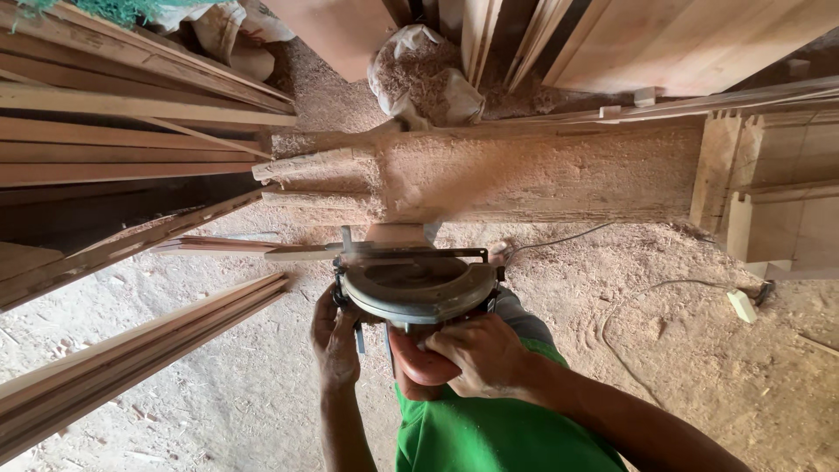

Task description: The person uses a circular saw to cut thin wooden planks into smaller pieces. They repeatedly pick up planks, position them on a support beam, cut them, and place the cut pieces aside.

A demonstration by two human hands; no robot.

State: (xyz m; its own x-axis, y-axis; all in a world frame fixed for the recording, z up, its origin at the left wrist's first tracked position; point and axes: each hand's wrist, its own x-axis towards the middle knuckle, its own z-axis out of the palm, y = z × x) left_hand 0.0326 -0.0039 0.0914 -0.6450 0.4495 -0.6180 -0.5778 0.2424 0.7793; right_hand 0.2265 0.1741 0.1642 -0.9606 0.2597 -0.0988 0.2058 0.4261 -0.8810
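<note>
I hold a hand-held circular saw (417, 284) with a grey round blade guard in front of my body. My right hand (479, 354) is wrapped around its orange-red handle (411, 363). My left hand (334, 343) grips the saw's left side by the guard. The saw's metal base plate (411, 253) rests against a narrow wooden strip (297, 253) that runs off to the left. The blade itself is hidden under the guard.
Long wooden slats (131, 350) lie at lower left, stacked boards (122, 131) at upper left. A sawdust-covered log (507, 175) lies across the middle. A sack of shavings (424, 79) stands behind it. A cable (629, 297) and white plug (741, 306) lie on the sawdust floor.
</note>
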